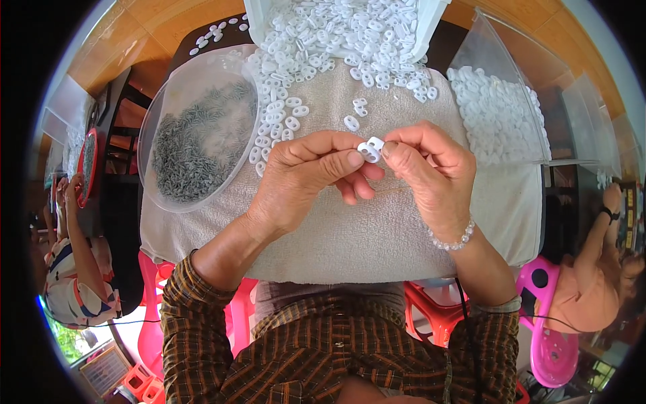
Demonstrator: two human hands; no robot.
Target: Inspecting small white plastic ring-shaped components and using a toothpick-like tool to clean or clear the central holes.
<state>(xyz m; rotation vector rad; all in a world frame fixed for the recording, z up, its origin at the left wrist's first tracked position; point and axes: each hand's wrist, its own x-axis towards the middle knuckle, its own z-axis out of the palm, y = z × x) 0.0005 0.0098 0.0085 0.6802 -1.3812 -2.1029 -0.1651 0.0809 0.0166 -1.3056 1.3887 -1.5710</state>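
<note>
Above the towel, my left hand [289,175] pinches a small white oval plastic piece with two holes [367,152] between thumb and forefinger. My right hand [441,168] grips a second white plastic piece [376,143] against it, thumb and forefinger closed. The two pieces touch; whether they are joined I cannot tell. Just beyond my fingers lie a single white oval piece [351,123] and a small white cluster [360,106]. To the left sits a round clear tray [156,192] of small grey screws [192,148].
A white bin [256,23] spills many white pieces [343,40] at the back. On the right stands a clear box [518,47] with more white pieces [498,114]. A pale towel [350,249] covers the table. One person [81,269] sits left, another [592,283] right.
</note>
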